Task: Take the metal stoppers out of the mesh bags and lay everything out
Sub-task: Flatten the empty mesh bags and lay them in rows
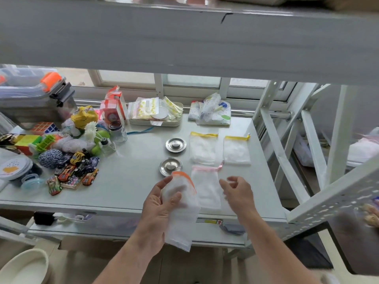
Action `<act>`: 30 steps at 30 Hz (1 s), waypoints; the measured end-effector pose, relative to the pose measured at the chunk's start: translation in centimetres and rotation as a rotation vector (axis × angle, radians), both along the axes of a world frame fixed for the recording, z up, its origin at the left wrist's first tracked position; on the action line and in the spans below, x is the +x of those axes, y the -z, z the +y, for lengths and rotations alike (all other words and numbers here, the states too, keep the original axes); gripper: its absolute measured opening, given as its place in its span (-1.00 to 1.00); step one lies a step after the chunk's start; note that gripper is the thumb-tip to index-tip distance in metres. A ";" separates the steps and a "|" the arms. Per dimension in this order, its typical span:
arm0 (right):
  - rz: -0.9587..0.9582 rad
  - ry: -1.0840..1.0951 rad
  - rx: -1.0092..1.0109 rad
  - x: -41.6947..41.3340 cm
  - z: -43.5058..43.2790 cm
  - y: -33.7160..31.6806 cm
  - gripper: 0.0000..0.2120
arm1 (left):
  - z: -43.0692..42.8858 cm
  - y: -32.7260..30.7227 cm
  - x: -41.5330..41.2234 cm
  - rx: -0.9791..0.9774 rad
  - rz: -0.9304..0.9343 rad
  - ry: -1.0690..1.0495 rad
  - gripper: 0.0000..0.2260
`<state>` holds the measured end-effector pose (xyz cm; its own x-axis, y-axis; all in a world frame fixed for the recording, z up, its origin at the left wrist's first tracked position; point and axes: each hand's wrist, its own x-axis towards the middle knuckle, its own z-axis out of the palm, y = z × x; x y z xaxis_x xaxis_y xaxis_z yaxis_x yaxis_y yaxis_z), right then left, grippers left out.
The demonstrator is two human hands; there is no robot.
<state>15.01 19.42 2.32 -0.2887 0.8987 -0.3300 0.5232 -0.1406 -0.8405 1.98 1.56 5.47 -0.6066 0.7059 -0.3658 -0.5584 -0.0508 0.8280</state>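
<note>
The left hand (159, 203) grips a white mesh bag with an orange drawstring rim (180, 210) above the pale table's (127, 181) front edge; the right hand (239, 193) hovers loose-fingered, empty. Beside them lies a pink-trimmed mesh bag (206, 187), beyond it two yellow-trimmed mesh bags (203, 148) and two round metal stoppers (176, 144).

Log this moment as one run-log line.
left hand: holds orange-trimmed white mesh bag | right hand: open, empty | two round metal stoppers out | three bags flat
</note>
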 end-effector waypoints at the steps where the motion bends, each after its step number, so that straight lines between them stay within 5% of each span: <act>1: 0.164 0.038 -0.229 0.5 -1.2 -0.5 -0.62 | 0.8 0.2 0.6 0.003 -0.001 0.017 -0.50; 3: 0.434 0.045 -0.676 1.6 -3.5 -1.3 -0.67 | 2.6 0.9 2.1 0.006 -0.019 0.067 -0.53; 5: 0.621 0.006 -0.749 3.2 -4.0 -0.8 -0.71 | 4.5 1.7 3.5 -0.006 -0.019 0.126 -0.58; 12: 0.389 0.087 -0.101 7.2 4.1 -1.1 -0.40 | 11.5 2.4 6.3 -0.204 0.334 0.292 -0.73; 15: 0.285 0.074 -0.043 7.2 7.3 -0.3 -0.36 | 14.6 2.8 6.6 -0.282 0.520 0.344 -0.67; 20: -0.189 0.007 0.157 7.1 9.1 2.7 -0.31 | 16.2 4.4 6.9 -0.613 1.005 0.635 -0.54; 24: -0.240 -0.025 0.292 7.3 8.7 3.9 -0.42 | 15.4 4.5 8.4 -0.663 1.227 0.715 -0.64; 30: -0.266 -0.101 0.371 7.5 9.3 4.1 -0.48 | 14.8 4.9 9.9 -0.668 1.310 0.722 -0.72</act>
<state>22.54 28.74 -1.80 -0.3298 0.9417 -0.0661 0.7233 0.2070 -0.6588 11.88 16.37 0.56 -0.3637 0.9010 -0.2364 0.7537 0.4338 0.4937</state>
